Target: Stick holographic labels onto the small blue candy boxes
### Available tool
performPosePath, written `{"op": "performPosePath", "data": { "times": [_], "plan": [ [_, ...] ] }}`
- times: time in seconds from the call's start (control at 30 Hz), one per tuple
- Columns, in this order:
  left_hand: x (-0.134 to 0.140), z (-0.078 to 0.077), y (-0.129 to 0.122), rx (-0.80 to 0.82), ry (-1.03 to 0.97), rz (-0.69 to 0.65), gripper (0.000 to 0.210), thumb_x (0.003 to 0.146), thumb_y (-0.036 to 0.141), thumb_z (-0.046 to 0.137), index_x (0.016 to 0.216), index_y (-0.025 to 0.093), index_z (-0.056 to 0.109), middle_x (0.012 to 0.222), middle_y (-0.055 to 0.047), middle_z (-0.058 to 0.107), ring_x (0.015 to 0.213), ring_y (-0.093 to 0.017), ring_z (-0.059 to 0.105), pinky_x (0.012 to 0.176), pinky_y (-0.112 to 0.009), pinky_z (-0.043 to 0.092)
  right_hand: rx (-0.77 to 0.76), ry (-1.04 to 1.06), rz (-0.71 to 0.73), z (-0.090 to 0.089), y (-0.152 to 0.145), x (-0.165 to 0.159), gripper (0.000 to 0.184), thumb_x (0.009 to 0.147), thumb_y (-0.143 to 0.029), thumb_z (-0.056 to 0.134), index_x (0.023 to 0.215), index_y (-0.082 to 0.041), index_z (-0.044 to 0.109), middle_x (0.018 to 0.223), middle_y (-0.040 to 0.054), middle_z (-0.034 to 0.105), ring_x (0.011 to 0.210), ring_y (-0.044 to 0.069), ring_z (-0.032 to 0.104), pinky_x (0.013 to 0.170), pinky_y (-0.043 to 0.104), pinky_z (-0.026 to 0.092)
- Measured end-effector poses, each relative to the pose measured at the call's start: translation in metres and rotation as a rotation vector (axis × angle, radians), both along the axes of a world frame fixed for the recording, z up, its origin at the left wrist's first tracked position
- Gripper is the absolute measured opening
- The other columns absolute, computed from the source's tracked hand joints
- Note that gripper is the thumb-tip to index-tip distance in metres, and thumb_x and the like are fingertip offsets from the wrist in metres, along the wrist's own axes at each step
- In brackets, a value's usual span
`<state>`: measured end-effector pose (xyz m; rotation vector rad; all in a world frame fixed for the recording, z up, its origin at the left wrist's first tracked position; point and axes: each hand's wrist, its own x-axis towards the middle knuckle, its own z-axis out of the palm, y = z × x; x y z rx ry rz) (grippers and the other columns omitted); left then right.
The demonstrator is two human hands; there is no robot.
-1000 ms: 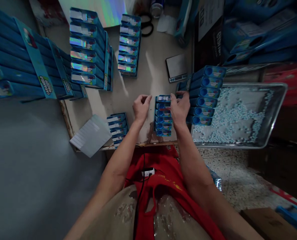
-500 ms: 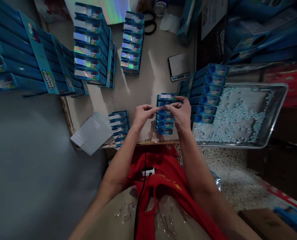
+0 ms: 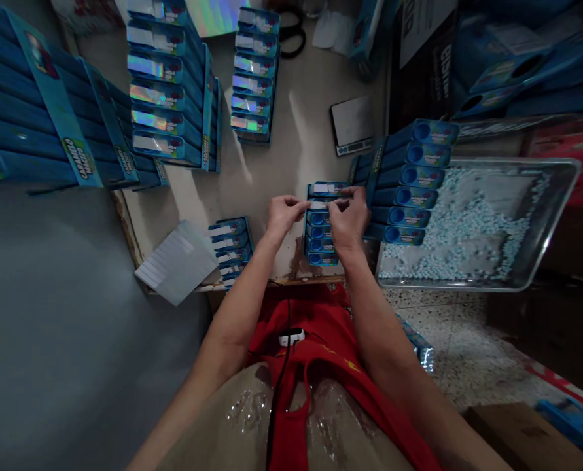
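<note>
My left hand (image 3: 284,216) and my right hand (image 3: 351,219) pinch the two ends of a small whitish sticker (image 3: 318,205). It lies over the second box from the far end of a short stack of blue boxes (image 3: 320,246) at the table's front edge. The farthest box (image 3: 326,189) in that stack has a white sticker on its end. The nearer boxes show round blue openings, partly hidden by my right hand. To the left, a sheet of sticker strips (image 3: 177,261) overhangs the table edge, beside another small stack of stickered boxes (image 3: 229,245).
Stacked blue boxes (image 3: 158,98) stand on the left and at the back. On the right, boxes with round openings (image 3: 421,176) stand by a metal tray (image 3: 572,171) of pale blue pellets. A small scale (image 3: 353,124) and scissors (image 3: 294,33) lie farther back.
The sticker has come down flat over the second box, covering its opening. My hands have drawn slightly apart along it. The camera view has shifted slightly.
</note>
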<state>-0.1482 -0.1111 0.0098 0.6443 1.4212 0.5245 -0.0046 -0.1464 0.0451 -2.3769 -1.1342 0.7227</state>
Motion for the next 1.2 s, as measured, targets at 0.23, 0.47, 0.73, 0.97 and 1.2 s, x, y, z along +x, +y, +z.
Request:
{"op": "performPosePath", "data": {
  "times": [0.23,0.47,0.73,0.97,1.2],
  "plan": [
    [0.035,-0.013,-0.026,-0.160,-0.142,0.272,0.016,0.087,0.019,0.081,0.092,0.015,0.067,0.083,-0.004,0.070,0.064,-0.011,0.062,0.070,-0.028,0.052,-0.012,-0.170,0.076,-0.010,-0.011,0.011,0.020,0.081,-0.012,0.051,0.096,-0.024,0.055,0.109,0.0166,0.069,0.106,0.029,0.065,0.097,0.045,0.049],
    [-0.068,0.044,-0.037,0.522,0.519,-0.022,0.003,0.095,0.020,0.074,0.092,0.020,0.073,0.107,-0.010,0.074,0.104,-0.022,0.066,0.095,-0.036,0.047,0.056,-0.245,0.170,-0.005,-0.025,0.022,0.032,0.075,-0.014,0.052,0.100,-0.033,0.058,0.117,0.0213,0.068,0.120,0.035,0.065,0.100,0.052,0.047],
    [-0.318,0.004,-0.088,0.143,0.950,-0.083,0.049,0.065,0.023,0.094,0.107,0.021,0.069,0.115,-0.010,0.072,0.111,-0.027,0.061,0.092,-0.032,0.044,0.223,-0.003,0.545,0.029,-0.049,-0.085,0.020,0.089,-0.035,0.053,0.103,-0.027,0.065,0.097,0.0117,0.066,0.087,0.029,0.065,0.083,0.048,0.056],
    [-0.331,-0.003,-0.087,0.247,0.787,-0.253,0.014,0.084,0.030,0.072,0.073,0.023,0.074,0.079,-0.005,0.071,0.083,-0.024,0.061,0.076,-0.030,0.038,0.243,0.138,1.043,0.010,-0.041,-0.218,0.038,0.100,-0.020,0.044,0.128,-0.021,0.070,0.127,0.0132,0.069,0.117,0.029,0.061,0.107,0.047,0.052],
    [-0.323,0.050,-0.092,0.385,0.872,-0.259,0.020,0.091,0.032,0.066,0.080,0.023,0.081,0.091,-0.010,0.076,0.089,-0.026,0.064,0.079,-0.034,0.040,0.186,0.015,1.332,-0.005,-0.033,-0.294,0.057,0.100,-0.010,0.037,0.154,-0.013,0.055,0.150,0.0194,0.060,0.129,0.035,0.056,0.115,0.053,0.047]
  ]
}}
